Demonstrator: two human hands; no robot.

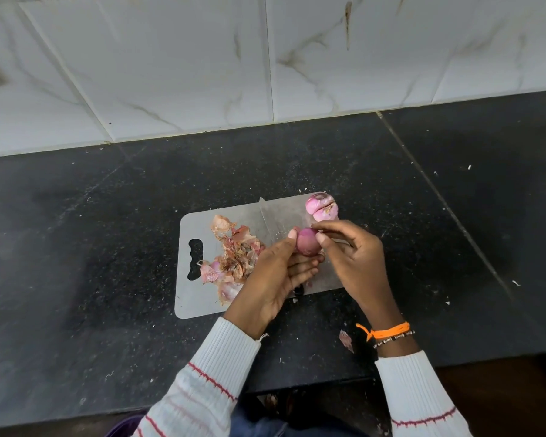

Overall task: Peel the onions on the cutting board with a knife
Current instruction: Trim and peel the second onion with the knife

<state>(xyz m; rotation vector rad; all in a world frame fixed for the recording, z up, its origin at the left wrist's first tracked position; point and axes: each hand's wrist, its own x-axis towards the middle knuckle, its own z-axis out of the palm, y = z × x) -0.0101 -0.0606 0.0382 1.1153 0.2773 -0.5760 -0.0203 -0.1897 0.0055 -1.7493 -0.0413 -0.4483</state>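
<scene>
I have a small pink onion held up between both hands, just above the near right part of the cutting board; my left hand cups it from below, thumb pressed against its left side and the other fingers curled underneath; my right hand comes in from the right, forefinger and thumb pinching at the top and right side of the same onion, so both grips are narrow and closed around it

The knife lies flat on the board, its blade pointing away from me towards the wall, its tip reaching just past the far edge; the handle end is hidden under my left hand, so I cannot tell how it sits there; neither hand holds it

A second onion, pale pink with a dark patch on top, rests at the far right corner of the board, just beyond my right fingers; whether they touch it I cannot tell

A heap of onion skins covers the left half of the board, between the handle slot and my left hand; some pieces are papery and brown, others pink

The board sits on a dark speckled counter, with a white marbled tile wall behind; one loose scrap of skin lies on the counter between my wrists; an orange thread and a bead bracelet circle my right wrist, and white striped sleeves cover both forearms
</scene>
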